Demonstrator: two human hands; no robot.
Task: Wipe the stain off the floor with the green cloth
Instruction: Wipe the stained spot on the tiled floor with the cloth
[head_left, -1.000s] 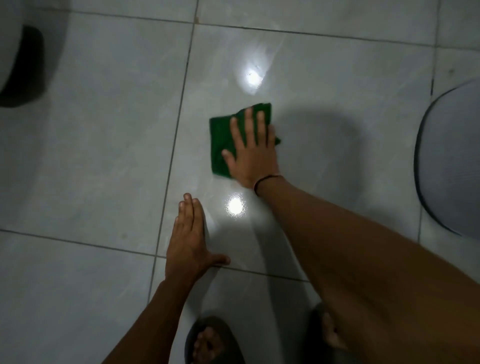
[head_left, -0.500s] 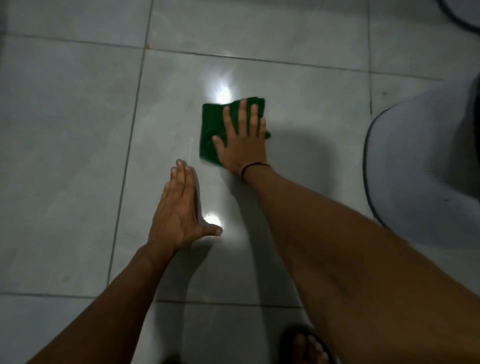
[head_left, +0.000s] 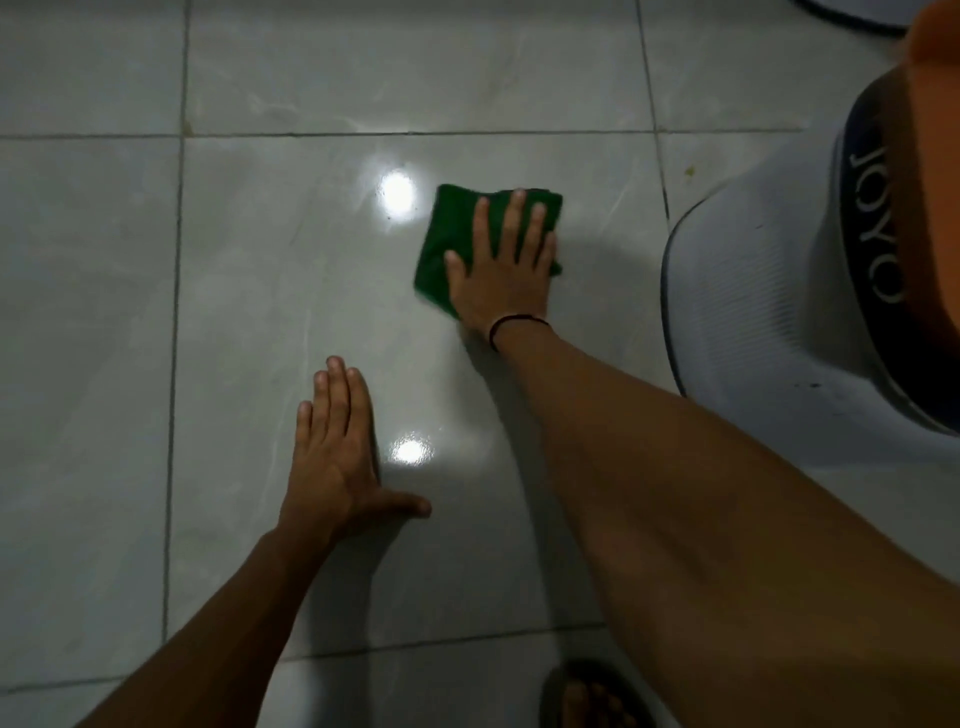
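Cloth (head_left: 449, 244) flat under R hand (head_left: 501, 283) fingers (head_left: 511, 221), on floor (head_left: 260, 291).

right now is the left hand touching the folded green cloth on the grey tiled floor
No, the left hand lies flat on bare grey tiled floor, apart from the folded green cloth, which only the right hand presses.

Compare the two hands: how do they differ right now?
The right hand presses flat on the green cloth; the left hand lies on the bare floor. The right hand has a dark wrist band; the left hand's wrist is bare. The right hand reaches farther from the person than the left hand. Both lie palm down, fingers extended.
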